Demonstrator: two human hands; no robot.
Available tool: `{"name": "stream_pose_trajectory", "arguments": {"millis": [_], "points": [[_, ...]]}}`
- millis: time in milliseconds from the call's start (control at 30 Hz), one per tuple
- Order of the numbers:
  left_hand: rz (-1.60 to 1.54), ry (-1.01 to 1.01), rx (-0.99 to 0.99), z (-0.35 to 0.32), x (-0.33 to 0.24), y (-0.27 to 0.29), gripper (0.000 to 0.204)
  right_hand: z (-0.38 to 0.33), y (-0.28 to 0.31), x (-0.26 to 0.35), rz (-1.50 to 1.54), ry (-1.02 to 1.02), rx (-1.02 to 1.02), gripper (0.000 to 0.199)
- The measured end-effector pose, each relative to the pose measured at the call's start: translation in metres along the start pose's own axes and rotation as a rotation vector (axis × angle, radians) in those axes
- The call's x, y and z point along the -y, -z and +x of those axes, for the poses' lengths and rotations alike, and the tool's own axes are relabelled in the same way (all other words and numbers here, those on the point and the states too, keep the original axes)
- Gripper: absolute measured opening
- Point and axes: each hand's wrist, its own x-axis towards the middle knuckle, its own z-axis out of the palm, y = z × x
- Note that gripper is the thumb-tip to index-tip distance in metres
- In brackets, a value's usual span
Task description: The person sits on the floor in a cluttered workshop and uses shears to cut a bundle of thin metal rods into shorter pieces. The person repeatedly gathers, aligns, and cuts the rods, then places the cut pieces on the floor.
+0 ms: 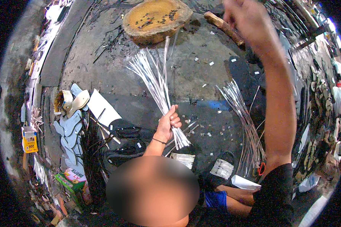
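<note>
My left hand (167,125) is closed round a bundle of thin, whitish strips (153,79). The strips fan out at their far ends, while their short ends poke out below my fist. One strip stands apart on the right of the bundle and reaches up to the round wooden block (161,37). High at the far right, my right hand (250,22) is raised, smeared by motion and partly cut off by the picture's edge. Its fingers look bent, but whether they hold anything cannot be made out. A second bundle of similar strips (244,121) lies on the floor to the right.
A short wooden stick (221,26) lies beside the block. An orange-handled tool (262,168) rests by the second bundle. Grey sole-shaped pieces (69,142), a white sheet (102,108) and a green box (69,183) are at the left. Small scraps dot the dark floor.
</note>
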Motion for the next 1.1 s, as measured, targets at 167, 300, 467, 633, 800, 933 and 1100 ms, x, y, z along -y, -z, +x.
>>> {"name": "stream_pose_trajectory", "arguments": {"millis": [167,300,467,633,800,933,1100], "points": [[-0.135,-0.038,0.109,-0.001,0.011,-0.012,0.026,-0.013,0.007,0.026,0.184,-0.151,0.159,0.031],[-0.083,-0.105,0.142,0.003,0.005,-0.040,0.037,-0.120,-0.072,0.014,0.277,-0.310,0.552,0.015],[0.219,-0.087,-0.019,0.004,0.004,-0.056,0.036,-0.223,-0.119,-0.006,0.743,-0.864,0.712,0.019],[0.302,-0.070,-0.099,0.005,0.004,-0.051,0.036,-0.244,-0.126,-0.012,0.612,-0.684,0.696,0.023],[0.438,-0.175,-0.137,0.004,0.006,-0.048,0.022,-0.244,-0.132,-0.007,0.495,-0.625,0.622,0.047],[0.743,-0.238,-0.201,0.006,0.024,-0.053,0.030,-0.241,-0.147,0.013,0.409,-0.239,0.374,0.075],[0.760,-0.305,-0.052,0.009,0.005,-0.078,0.024,-0.247,-0.159,0.021,0.400,-0.725,0.387,0.054]]}}
